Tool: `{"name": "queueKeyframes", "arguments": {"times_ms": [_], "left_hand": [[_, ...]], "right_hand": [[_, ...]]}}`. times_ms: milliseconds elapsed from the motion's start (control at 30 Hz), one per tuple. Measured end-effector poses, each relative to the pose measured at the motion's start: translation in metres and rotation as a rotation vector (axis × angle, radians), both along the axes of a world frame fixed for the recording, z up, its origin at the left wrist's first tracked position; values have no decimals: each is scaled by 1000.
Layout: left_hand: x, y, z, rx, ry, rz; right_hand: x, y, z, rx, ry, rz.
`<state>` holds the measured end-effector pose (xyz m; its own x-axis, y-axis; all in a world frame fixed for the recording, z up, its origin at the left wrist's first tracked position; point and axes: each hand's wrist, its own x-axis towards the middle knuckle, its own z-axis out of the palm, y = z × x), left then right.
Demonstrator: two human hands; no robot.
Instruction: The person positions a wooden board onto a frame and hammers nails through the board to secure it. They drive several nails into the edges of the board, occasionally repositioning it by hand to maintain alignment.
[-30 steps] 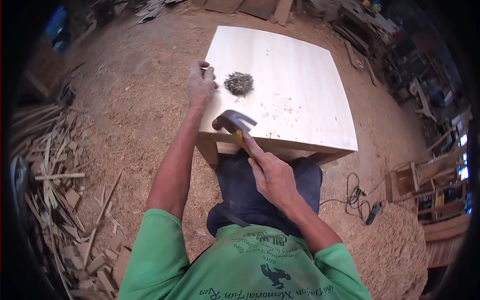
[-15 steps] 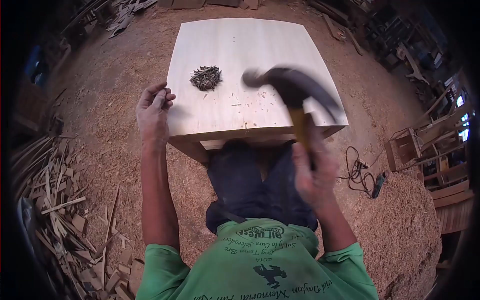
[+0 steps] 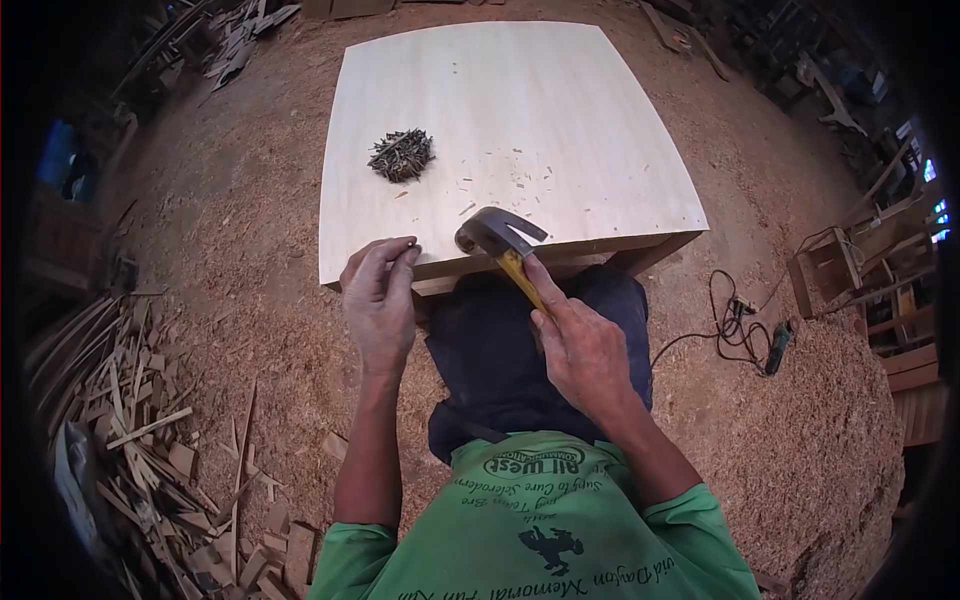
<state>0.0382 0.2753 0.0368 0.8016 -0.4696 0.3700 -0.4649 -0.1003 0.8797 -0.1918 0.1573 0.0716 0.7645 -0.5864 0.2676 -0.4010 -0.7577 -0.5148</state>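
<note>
My right hand (image 3: pixel 588 352) is wrapped round the yellow handle of a claw hammer (image 3: pixel 496 236), its index finger stretched along the handle. The dark hammer head is over the near edge of a pale wooden panel (image 3: pixel 530 90), with the striking face turned left. At the panel's near left edge, my left hand (image 3: pixel 380 300) pinches a small nail between thumb and fingertips; only a bit of it shows. A heap of nails (image 3: pixel 401 156) lies on the panel beyond my left hand. Small wood chips (image 3: pixel 520 170) are scattered to the right of the heap.
Beneath the panel is a wooden frame (image 3: pixel 655 252), close against my legs. Wood offcuts (image 3: pixel 150 430) are piled at the left. A corded power tool (image 3: pixel 780 347) lies on the sawdust floor (image 3: pixel 760 440) at the right, near wooden pieces (image 3: pixel 905 350).
The hammer has come down and left from its blurred raised position to the panel's near edge. My left hand has moved right and nearer to me along the panel's edge.
</note>
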Motion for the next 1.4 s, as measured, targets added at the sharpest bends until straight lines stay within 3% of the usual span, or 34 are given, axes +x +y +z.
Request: {"name": "queueKeyframes", "arguments": {"times_ms": [67, 167, 367, 433, 633, 733, 800, 900, 967, 1000, 1067, 1100, 1167, 1300, 1400], "left_hand": [[-10, -6, -5, 38, 18, 35], [-12, -9, -3, 233, -261, 47], [-8, -9, -2, 224, -220, 20], [-9, -8, -3, 216, -208, 18], [-4, -4, -9, 235, -240, 17], [-2, 4, -7, 253, -271, 10], [11, 12, -15, 331, -429, 91], [20, 18, -28, 402, -567, 147], [20, 16, -38, 403, -627, 187], [20, 17, -42, 396, -639, 186], [23, 16, -48, 373, -674, 197], [25, 15, -50, 365, -679, 217], [25, 15, -53, 355, -700, 211], [22, 20, -64, 343, -747, 211], [25, 17, -54, 363, -716, 203]], "right_hand": [[1, 2, 17, 112, 32, -4], [2, 4, 42, 154, -33, 32], [9, 8, 76, 86, -353, 173], [12, 8, 75, 62, -341, 188], [24, 1, 55, 50, 56, 132], [17, -2, 82, 61, -129, 117], [10, -1, 110, 110, -340, 80], [11, 5, 140, 151, -869, 80], [25, 2, 140, 170, -1040, 159], [28, 1, 131, 170, -989, 185], [18, -3, 82, 48, -547, 237], [18, -3, 59, -93, -192, 188], [25, 1, 26, 133, 82, 154], [28, 1, 65, 113, -181, 121], [26, 9, 91, 290, -785, 170]]}}
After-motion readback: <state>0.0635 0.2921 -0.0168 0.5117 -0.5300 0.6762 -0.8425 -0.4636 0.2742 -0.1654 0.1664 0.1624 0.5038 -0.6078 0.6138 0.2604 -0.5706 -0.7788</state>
